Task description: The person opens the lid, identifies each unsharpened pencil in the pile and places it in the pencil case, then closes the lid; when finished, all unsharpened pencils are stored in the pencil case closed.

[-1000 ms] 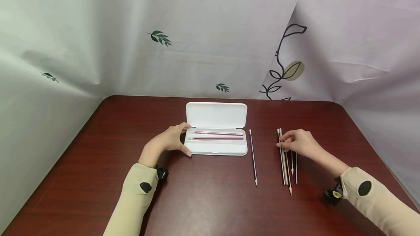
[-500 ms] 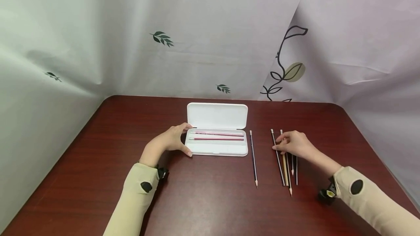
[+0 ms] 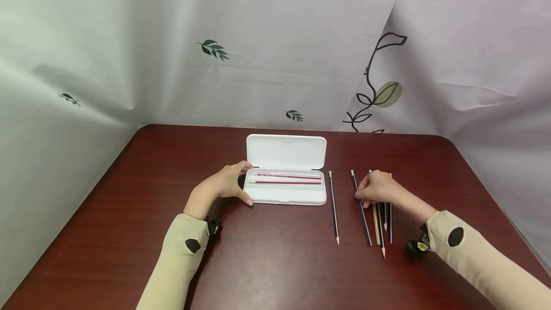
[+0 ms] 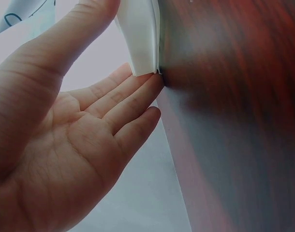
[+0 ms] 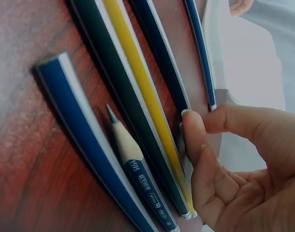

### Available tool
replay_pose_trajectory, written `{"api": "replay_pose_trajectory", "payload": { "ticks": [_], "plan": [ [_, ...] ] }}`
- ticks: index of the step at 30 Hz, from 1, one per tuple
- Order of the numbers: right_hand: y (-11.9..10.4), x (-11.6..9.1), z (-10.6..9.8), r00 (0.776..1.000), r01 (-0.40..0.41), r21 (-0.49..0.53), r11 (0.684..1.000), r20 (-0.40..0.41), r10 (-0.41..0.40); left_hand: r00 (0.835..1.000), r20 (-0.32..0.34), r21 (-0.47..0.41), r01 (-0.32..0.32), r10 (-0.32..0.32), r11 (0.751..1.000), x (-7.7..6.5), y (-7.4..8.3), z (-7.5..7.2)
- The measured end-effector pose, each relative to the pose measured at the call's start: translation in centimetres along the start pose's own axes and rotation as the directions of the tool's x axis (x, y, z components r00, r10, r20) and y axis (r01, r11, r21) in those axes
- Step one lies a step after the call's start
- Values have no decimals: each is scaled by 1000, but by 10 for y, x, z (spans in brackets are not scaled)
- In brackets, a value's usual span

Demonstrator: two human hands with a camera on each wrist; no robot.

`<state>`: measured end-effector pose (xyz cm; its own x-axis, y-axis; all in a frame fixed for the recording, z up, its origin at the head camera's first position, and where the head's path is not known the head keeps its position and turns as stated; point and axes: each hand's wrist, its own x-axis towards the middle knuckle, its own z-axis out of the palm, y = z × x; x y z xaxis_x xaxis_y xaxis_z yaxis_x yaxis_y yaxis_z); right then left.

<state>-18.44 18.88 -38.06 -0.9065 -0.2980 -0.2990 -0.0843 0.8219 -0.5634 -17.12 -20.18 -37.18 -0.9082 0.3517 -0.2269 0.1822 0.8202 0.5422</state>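
My left hand (image 3: 221, 183) holds the left end of an open white pencil case (image 3: 284, 198), thumb at its front corner and fingers behind. In the left wrist view, fingers reach the white edge of the case. Two red pencils (image 3: 284, 182) lie inside. My right hand (image 3: 379, 188) pinches a dark blue pencil (image 3: 366, 226) between thumb and fingers near its white-tipped end. Close by on its right lie a yellow pencil (image 5: 142, 82), a dark green pencil (image 5: 109, 72), a sharpened dark pencil (image 5: 150, 188) and other dark ones, partly hidden by the hand.
One sharpened dark blue pencil (image 3: 333, 209) lies alone between the case and the right hand. The case's lid (image 3: 286, 151) stands raised at the back. Beneath everything is a reddish-brown table (image 3: 275, 257), with a pale printed curtain (image 3: 258, 85) behind it.
My right hand has shifted slightly left, drawing the dark blue pencil away from the group of pencils. The left hand keeps its place at the case.
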Motion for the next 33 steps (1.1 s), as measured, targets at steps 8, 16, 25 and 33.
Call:
{"api": "replay_pose_trajectory", "payload": {
  "ticks": [8, 16, 25, 33],
  "plan": [
    [0, 4, 0, 1000, -5, -16, 1000, 9, 5, 1000, 4, 10, 7, -7, 1000, 1, 0, 0],
    [-8, 17, -10, 997, 57, 128, 990, -63, -50, 1000, 0, 3, -3, 3, 1000, 1, -1, 1],
    [-32, 37, -14, 925, 266, 171, 949, -322, -201, 1000, -7, 2, -15, 15, 1000, 0, 0, 1],
    [-51, 52, -13, 855, 382, 191, 904, -445, -267, 1000, -8, 11, -8, 8, 1000, 0, 1, 0]
  ]
}}
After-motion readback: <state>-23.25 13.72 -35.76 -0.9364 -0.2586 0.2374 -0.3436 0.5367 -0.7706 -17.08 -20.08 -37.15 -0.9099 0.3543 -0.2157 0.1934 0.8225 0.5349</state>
